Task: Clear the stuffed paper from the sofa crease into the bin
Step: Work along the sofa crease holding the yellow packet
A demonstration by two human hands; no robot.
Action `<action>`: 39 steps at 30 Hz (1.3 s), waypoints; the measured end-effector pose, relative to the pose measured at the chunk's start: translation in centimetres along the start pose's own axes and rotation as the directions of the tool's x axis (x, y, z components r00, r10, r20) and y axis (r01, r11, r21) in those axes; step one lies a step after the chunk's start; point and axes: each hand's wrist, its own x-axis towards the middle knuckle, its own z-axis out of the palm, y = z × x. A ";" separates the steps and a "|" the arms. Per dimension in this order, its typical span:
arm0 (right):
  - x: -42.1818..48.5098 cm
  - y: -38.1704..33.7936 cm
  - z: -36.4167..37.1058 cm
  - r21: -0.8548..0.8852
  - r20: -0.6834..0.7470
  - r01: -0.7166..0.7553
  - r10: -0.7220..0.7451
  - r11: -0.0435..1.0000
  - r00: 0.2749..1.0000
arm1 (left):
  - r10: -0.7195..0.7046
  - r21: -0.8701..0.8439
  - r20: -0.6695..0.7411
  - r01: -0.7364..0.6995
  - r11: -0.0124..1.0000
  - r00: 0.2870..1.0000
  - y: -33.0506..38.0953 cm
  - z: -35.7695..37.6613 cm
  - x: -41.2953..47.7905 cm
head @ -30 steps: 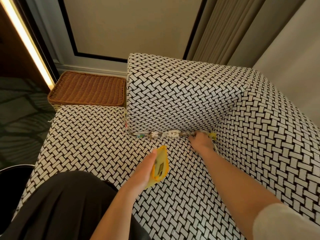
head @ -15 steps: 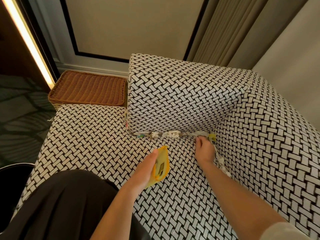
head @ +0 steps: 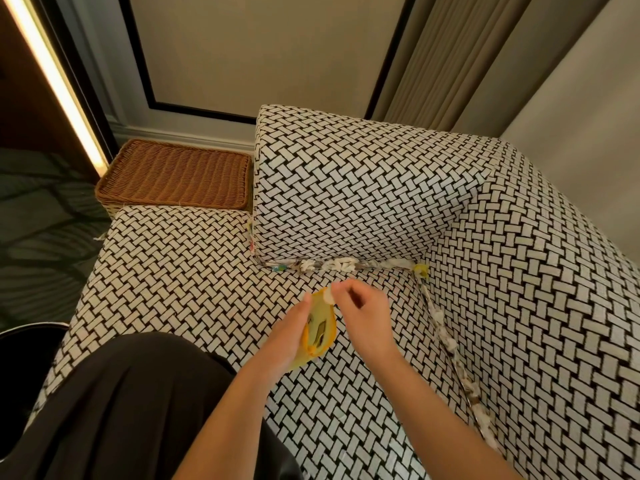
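Note:
Crumpled paper scraps [head: 341,264] are stuffed along the back crease of a black-and-white woven sofa [head: 166,271], and more paper [head: 450,344] runs down the right-hand crease. A yellow scrap [head: 420,270] sits in the corner where the creases meet. My left hand [head: 287,337] holds a yellow packet [head: 318,329] over the seat. My right hand [head: 360,317] pinches a small white paper scrap [head: 328,296] at the top of that packet. The dark bin [head: 24,348] shows at the lower left edge.
A brown wicker basket [head: 176,178] stands behind the seat at the left, against the wall. My dark-clothed lap [head: 121,403] fills the lower left. Curtains [head: 460,60] hang behind the sofa's back cushion.
My right hand has left the corner of the crease and come back toward me, carrying a white scrap to the top of the yellow packet. My left hand stayed roughly in place.

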 end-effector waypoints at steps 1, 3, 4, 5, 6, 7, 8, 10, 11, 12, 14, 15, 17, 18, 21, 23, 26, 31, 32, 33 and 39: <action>-0.4 -0.2 0.1 -0.012 0.031 0.023 -0.023 1.000 0.999 | 0.008 0.000 0.002 -0.008 1.000 1.000 0.0 0.0 0.0; -0.5 0.0 0.0 -0.020 0.021 0.035 -0.035 0.999 0.999 | 0.018 0.006 -0.004 -0.018 1.000 1.000 0.0 0.1 0.0; -0.4 0.5 -0.2 -0.020 -0.019 0.025 -0.026 0.999 0.999 | 0.013 0.004 -0.008 -0.013 1.000 1.000 0.0 0.1 0.1; 0.0 1.3 -0.5 -0.028 -0.069 0.005 -0.007 1.000 0.998 | 0.001 -0.002 -0.012 -0.001 1.000 1.000 -0.1 0.1 0.1; 0.4 2.2 -0.9 -0.047 -0.112 -0.029 0.023 0.998 0.993 | -0.012 -0.006 -0.012 0.012 1.000 1.000 0.0 0.1 0.0; 0.9 3.5 -1.3 -0.084 -0.138 -0.082 0.070 0.993 0.988 | -0.016 -0.002 -0.009 0.016 1.000 1.000 0.0 0.1 0.0; 1.6 5.1 -1.8 -0.132 -0.150 -0.153 0.133 0.979 0.980 | -0.018 0.006 -0.001 0.018 1.000 1.000 0.0 0.0 0.0; 2.9 8.4 -2.9 -0.244 -0.168 -0.294 0.258 0.924 0.951 | -0.015 0.016 0.017 0.014 1.000 1.000 0.0 -0.1 -0.1; 3.7 9.7 -3.4 -0.311 -0.190 -0.334 0.286 0.890 0.939 | -0.007 0.005 0.021 0.007 1.000 1.000 0.0 -0.1 -0.1; 4.3 10.6 -3.9 -0.384 -0.218 -0.353 0.288 0.853 0.933 | -0.001 -0.012 0.029 0.001 1.000 1.000 -0.2 -0.2 -0.1; 5.7 11.7 -4.9 -0.536 -0.271 -0.370 0.261 0.758 0.927 | 0.002 -0.037 0.051 0.000 0.999 0.999 -0.2 -0.2 0.1; 6.3 11.8 -5.3 -0.596 -0.283 -0.375 0.251 0.710 0.926 | 0.008 -0.042 0.060 -0.006 0.999 0.998 -0.3 -0.3 0.2; 7.6 11.9 -6.0 -0.642 -0.291 -0.390 0.262 0.660 0.920 | 0.014 -0.059 0.080 -0.009 0.998 0.997 -0.4 -0.4 0.3; 8.1 11.8 -6.2 -0.632 -0.288 -0.408 0.290 0.659 0.913 | 0.015 -0.070 0.085 -0.009 0.998 0.996 -0.5 -0.4 0.4; 9.5 11.6 -6.7 -0.597 -0.279 -0.471 0.382 0.650 0.881 | 0.024 -0.096 0.091 -0.016 0.995 0.996 -0.7 -0.6 0.7; 10.2 11.1 -7.1 -0.596 -0.274 -0.504 0.431 0.626 0.860 | 0.042 -0.119 0.101 -0.030 0.992 0.994 -1.0 -0.6 1.0; 11.1 11.0 -7.7 -0.592 -0.269 -0.527 0.468 0.610 0.842 | 0.060 -0.144 0.111 -0.044 0.989 0.992 -1.0 -0.6 1.1; 11.1 10.8 -7.3 -0.633 -0.308 -0.542 0.462 0.553 0.832 | 0.057 -0.147 0.120 -0.039 0.988 0.991 -1.0 -0.7 0.9; 10.9 10.8 -7.2 -0.640 -0.324 -0.540 0.446 0.547 0.835 | 0.062 -0.144 0.122 -0.044 0.989 0.991 -1.0 -0.7 1.0; 10.7 11.0 -7.0 -0.631 -0.342 -0.543 0.429 0.554 0.836 | 0.069 -0.140 0.122 -0.052 0.989 0.990 -1.0 -0.7 1.0; 10.5 11.9 -6.5 -0.541 -0.429 -0.577 0.389 0.612 0.815 | 0.058 -0.136 0.128 -0.041 0.990 0.990 -1.3 -0.7 1.3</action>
